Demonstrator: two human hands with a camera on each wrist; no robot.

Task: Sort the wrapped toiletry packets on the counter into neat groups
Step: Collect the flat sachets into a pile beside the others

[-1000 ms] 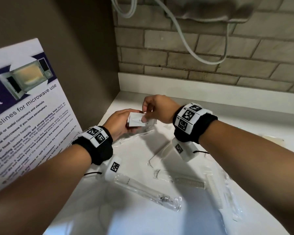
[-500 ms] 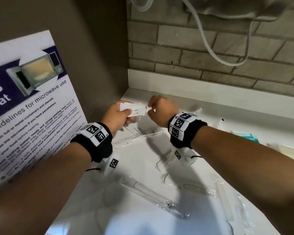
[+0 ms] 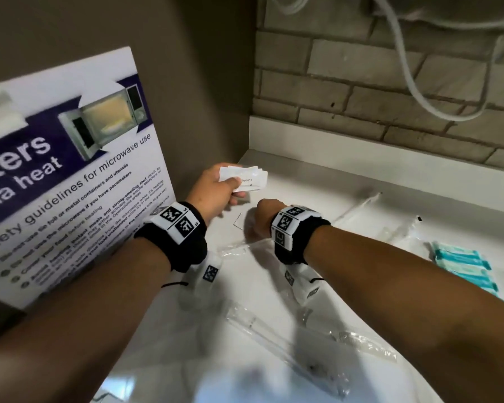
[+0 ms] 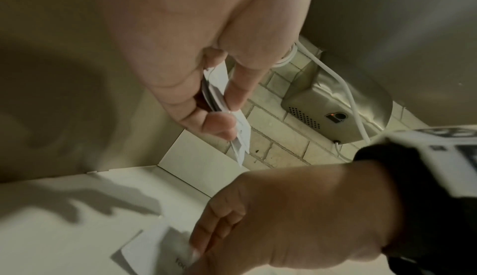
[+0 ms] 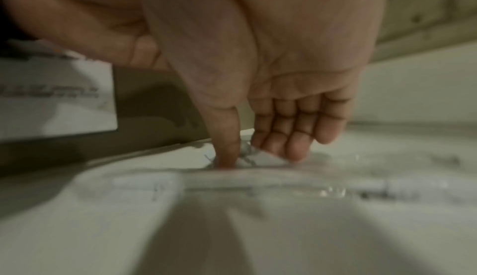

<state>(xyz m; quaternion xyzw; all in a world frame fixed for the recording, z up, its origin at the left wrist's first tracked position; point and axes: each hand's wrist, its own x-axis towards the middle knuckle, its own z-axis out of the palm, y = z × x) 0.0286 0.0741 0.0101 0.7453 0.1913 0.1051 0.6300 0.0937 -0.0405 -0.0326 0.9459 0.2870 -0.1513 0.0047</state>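
My left hand [image 3: 216,193] grips a small stack of white toothpaste packets [image 3: 243,177] above the counter's back left corner; the left wrist view shows the stack [image 4: 219,96] edge-on, pinched between thumb and fingers. My right hand [image 3: 258,219] is down on the white counter [image 3: 317,181] just right of it. Its fingers [image 4: 206,236] lie fairly straight on one more white packet [image 4: 149,251] lying flat. In the blurred right wrist view the thumb and fingertips [image 5: 284,147] touch that packet [image 5: 268,156].
Clear-wrapped toothbrushes [image 3: 285,353] and a wrapped comb [image 3: 364,343] lie near the front. More clear wraps [image 3: 358,206] are at the back right, teal packets [image 3: 463,266] at the right. A microwave safety poster [image 3: 70,184] leans at the left wall.
My right hand left the stack and dropped to the counter onto a loose packet. My left hand kept the stack and moved slightly towards the corner.
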